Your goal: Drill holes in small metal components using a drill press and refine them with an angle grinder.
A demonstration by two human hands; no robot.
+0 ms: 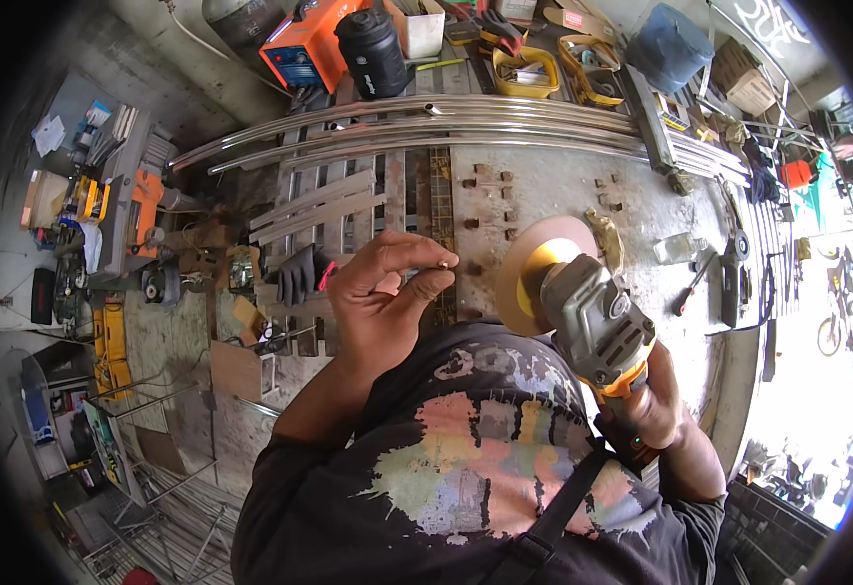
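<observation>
— In the head view, how are things held?
— A small piece (444, 264) is pinched between the fingers of the left hand (379, 297), above the bench (553, 166) toward its left. The angle grinder (597, 327) is gripped, closed round its body, by the right hand (654, 402), just to the right.
— What could go wrong?
— The left fingers could be cut if the disc (522, 278) is running and the grinder is tipped left; whether it is spinning cannot be told. The piece could also be dropped, since only its edges seem to be pinched, and be lost among the rusty blocks (471, 224).
— And the counts?
— One piece, one held grinder and one disc are seen. About a dozen blocks are scattered farther off; no exact count can be given. Two yellow baskets (525, 76) and one black jug (372, 57) are set at the far side. One screwdriver (694, 285) is left lying to the right.
</observation>
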